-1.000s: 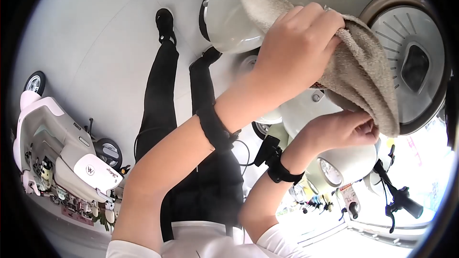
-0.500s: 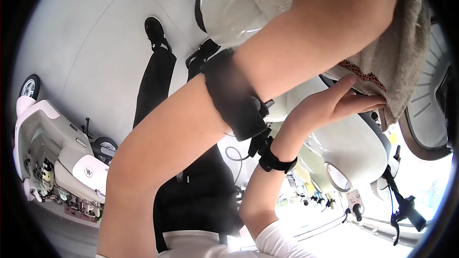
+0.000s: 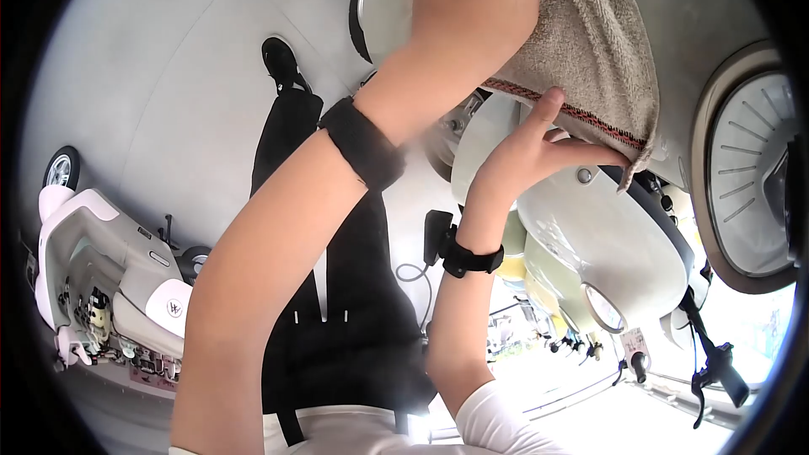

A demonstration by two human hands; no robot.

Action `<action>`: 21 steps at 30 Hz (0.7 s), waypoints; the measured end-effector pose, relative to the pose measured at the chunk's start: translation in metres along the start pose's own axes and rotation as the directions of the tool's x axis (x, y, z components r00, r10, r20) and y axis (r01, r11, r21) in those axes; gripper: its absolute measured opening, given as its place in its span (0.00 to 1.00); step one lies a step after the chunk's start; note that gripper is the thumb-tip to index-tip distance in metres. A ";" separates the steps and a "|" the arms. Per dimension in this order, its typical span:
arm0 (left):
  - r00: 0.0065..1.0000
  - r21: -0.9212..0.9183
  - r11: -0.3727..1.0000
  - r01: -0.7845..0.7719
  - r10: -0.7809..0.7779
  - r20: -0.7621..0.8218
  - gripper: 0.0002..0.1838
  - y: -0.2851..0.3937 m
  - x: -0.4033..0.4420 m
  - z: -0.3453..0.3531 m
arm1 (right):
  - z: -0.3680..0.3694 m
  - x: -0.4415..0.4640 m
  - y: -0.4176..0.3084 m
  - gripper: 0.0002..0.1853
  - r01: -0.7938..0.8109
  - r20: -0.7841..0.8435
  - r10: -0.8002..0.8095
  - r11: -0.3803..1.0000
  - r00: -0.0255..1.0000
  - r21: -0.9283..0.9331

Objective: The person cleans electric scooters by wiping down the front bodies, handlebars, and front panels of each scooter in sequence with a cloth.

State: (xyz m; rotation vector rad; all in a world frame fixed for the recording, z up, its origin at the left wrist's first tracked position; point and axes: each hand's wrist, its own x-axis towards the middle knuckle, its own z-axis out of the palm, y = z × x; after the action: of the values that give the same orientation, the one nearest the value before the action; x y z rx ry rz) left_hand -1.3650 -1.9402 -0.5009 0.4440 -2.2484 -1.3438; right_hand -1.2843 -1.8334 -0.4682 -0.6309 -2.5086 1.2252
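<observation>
A grey-beige towel (image 3: pixel 581 42) with a red-and-black patterned border hangs between my hands at the upper right. My left hand (image 3: pixel 480 4) is on its upper left part, thumb bent against the cloth; the other fingers are partly hidden at the frame's top edge. Lower down, my right hand (image 3: pixel 539 147) has its thumb against the border and its fingers along the lower edge towards the hanging corner. Behind the towel and my right hand is the glossy cream body of a scooter (image 3: pixel 607 236). Both wrists wear black bands.
A pink-and-white scooter (image 3: pixel 109 261) stands at the left. An oval ribbed panel (image 3: pixel 742 177) with a brown rim is at the far right, above a handlebar grip (image 3: pixel 725 379). A black shoe (image 3: pixel 282 63) rests on the grey tiled floor (image 3: pixel 168 76).
My left arm has drawn back, bringing the left hand into view on the towel. The towel has shifted left and spread wider. My right hand has moved slightly left and up, staying at the towel's edge.
</observation>
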 end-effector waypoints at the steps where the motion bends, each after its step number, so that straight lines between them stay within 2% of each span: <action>1: 0.998 0.051 0.999 0.008 -0.010 0.057 0.20 0.001 -0.001 -0.004 | 0.005 0.004 -0.011 0.62 -0.071 -0.006 0.072 0.992 0.997 0.109; 4: 0.992 -0.122 0.988 0.098 -0.087 0.094 0.11 -0.013 -0.014 -0.011 | 0.016 0.003 -0.016 0.56 -0.070 -0.060 0.079 0.988 0.995 0.137; 5: 0.969 -0.073 0.985 0.155 -0.137 0.206 0.12 -0.021 -0.025 -0.016 | 0.020 -0.004 -0.015 0.47 -0.098 -0.049 0.108 0.980 0.993 0.176; 8: 0.933 0.039 0.982 0.182 -0.186 0.309 0.11 -0.047 -0.063 -0.030 | 0.029 -0.025 0.031 0.37 -0.211 0.048 0.205 0.951 0.978 0.225; 9: 0.922 0.091 0.976 0.199 -0.218 0.321 0.11 -0.055 -0.077 -0.036 | 0.032 -0.034 0.050 0.35 -0.298 0.096 0.283 0.926 0.954 0.231; 10: 0.910 0.141 0.967 0.214 -0.250 0.330 0.10 -0.063 -0.090 -0.041 | 0.035 -0.042 0.068 0.32 -0.382 0.145 0.357 0.894 0.923 0.233; 13: 0.851 0.269 0.912 0.309 -0.392 0.350 0.10 -0.081 -0.114 -0.056 | 0.045 -0.056 0.106 0.32 -0.458 0.263 0.414 0.878 0.872 0.137; 14: 0.818 0.309 0.884 0.350 -0.449 0.358 0.10 -0.085 -0.121 -0.060 | 0.050 -0.060 0.117 0.32 -0.432 0.294 0.387 0.895 0.874 0.108; 15: 0.813 0.334 0.874 0.352 -0.463 0.354 0.11 -0.090 -0.127 -0.063 | 0.057 -0.063 0.127 0.32 -0.407 0.326 0.362 0.910 0.873 0.079; 16: 0.823 0.282 0.893 0.350 -0.437 0.363 0.11 -0.096 -0.131 -0.063 | 0.063 -0.065 0.136 0.32 -0.381 0.361 0.338 0.923 0.869 0.053; 20: 0.878 0.087 0.940 0.331 -0.341 0.336 0.11 -0.111 -0.119 -0.039 | 0.066 -0.042 0.130 0.30 -0.350 0.317 0.275 0.913 0.907 0.210; 21: 0.893 0.064 0.947 0.314 -0.318 0.318 0.11 -0.109 -0.108 -0.028 | 0.065 -0.033 0.116 0.27 -0.432 0.326 0.356 0.879 0.876 0.201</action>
State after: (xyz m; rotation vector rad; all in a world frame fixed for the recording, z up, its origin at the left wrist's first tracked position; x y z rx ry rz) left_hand -1.2564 -1.9572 -0.6110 0.6579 -2.5327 -1.6738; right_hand -1.2537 -1.8304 -0.6014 -1.0003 -2.4281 1.8887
